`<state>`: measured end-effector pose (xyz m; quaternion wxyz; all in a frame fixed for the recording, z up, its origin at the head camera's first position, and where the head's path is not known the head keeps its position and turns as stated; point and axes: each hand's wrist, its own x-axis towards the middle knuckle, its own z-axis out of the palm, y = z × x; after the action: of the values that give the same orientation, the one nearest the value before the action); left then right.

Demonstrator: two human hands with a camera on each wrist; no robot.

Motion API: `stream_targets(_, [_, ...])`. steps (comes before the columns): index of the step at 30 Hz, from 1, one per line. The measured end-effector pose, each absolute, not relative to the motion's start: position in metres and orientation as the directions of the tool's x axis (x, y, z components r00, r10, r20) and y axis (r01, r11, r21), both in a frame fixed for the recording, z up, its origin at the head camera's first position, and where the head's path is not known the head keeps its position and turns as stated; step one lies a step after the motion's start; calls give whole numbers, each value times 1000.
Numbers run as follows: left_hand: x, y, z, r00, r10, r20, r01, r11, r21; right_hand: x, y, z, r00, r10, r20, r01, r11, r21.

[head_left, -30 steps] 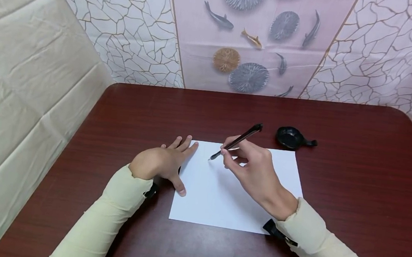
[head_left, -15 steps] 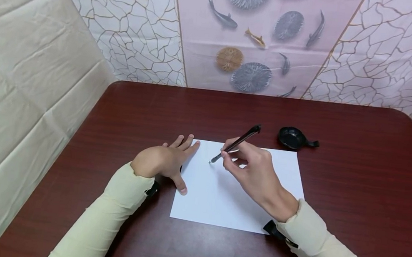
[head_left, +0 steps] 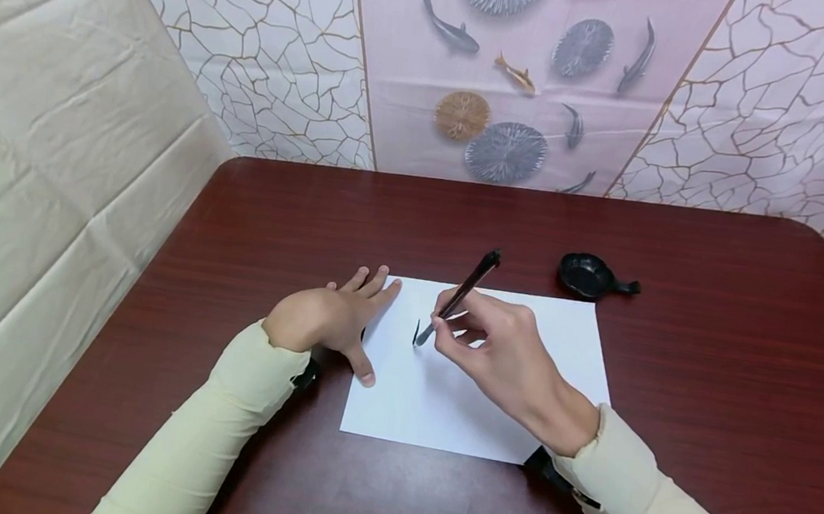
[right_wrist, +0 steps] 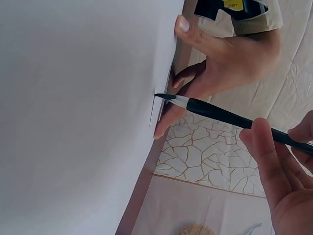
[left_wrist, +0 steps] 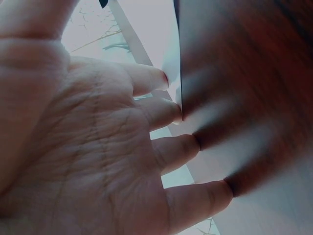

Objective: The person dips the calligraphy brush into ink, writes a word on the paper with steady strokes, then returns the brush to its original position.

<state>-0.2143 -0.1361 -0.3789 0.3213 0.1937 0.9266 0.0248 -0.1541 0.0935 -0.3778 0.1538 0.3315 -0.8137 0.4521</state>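
Observation:
A white sheet of paper (head_left: 516, 419) lies on the dark red table. My right hand (head_left: 503, 359) pinches a dark-handled paintbrush (head_left: 471, 280), tilted with its handle up and to the right. In the right wrist view the brush's bristles (right_wrist: 168, 98) are white near the handle and black at the tip, which touches the paper at the end of a thin black stroke (head_left: 416, 331). My left hand (head_left: 333, 320) rests with spread fingers over the sheet's left edge. The left wrist view shows its palm (left_wrist: 98, 142) and fingertips down at the tabletop and paper edge.
A small black pan-shaped dish (head_left: 586, 276) with a short handle stands just beyond the sheet's far right corner. The table (head_left: 311, 213) ends at a patterned cloth (head_left: 515, 67) behind and a pale cloth (head_left: 52, 169) on the left.
The right hand has drawn the brush tip toward the near side, leaving a short black line, and the handle stands steeper. The left hand keeps its place on the paper.

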Motion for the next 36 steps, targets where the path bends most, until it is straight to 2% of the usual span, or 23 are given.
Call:
stream_targets(12, [-214,-135,-378,-716,373,-590,344,924,166,-162,97,-382,-699,-346,625,-714,374,-592])
stream_targets(36, [-214,-136,-379,-713,377,-591,345,923,172,-165,98,-386,-725,-342,597,-688,386,-615])
